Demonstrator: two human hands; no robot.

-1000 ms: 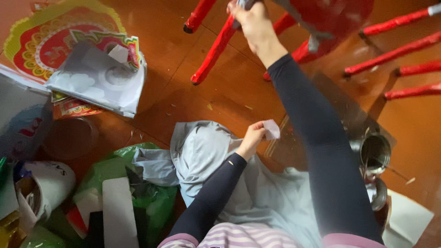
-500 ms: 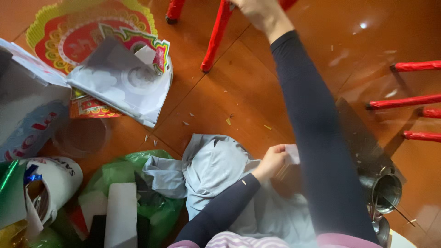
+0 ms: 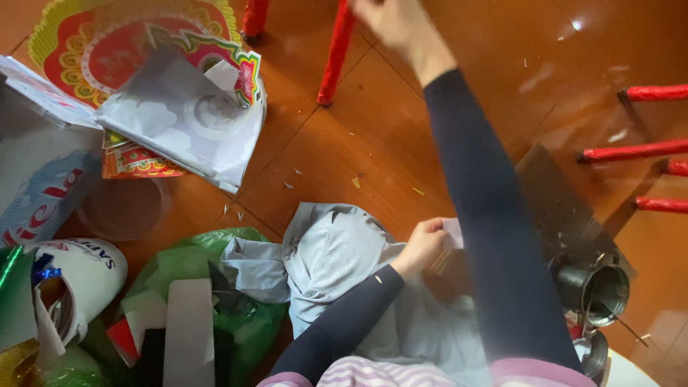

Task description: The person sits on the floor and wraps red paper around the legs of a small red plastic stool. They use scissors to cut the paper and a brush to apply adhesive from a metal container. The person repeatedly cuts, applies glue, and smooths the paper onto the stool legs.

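My left hand (image 3: 423,245) rests on a pale grey cloth (image 3: 337,258) and pinches a small white scrap of paper (image 3: 454,232). In a dark sleeve, my right arm stretches up across the view. My right hand (image 3: 401,29) is blurred at the top edge beside a red chair leg (image 3: 337,54), its fingers cut off by the frame, so I cannot see whether it holds anything.
Red and yellow decorated paper sheets (image 3: 129,57) and grey card (image 3: 186,118) lie at the upper left. A green plastic bag (image 3: 244,322) with card strips sits at the bottom left, beside a white cup (image 3: 89,276). Metal cans (image 3: 595,290) stand at the right near more red legs (image 3: 631,150).
The view has drifted down and left, so the red chair has slid mostly out of the top. My right hand stays raised near the top edge. My left hand still holds the paper scrap.
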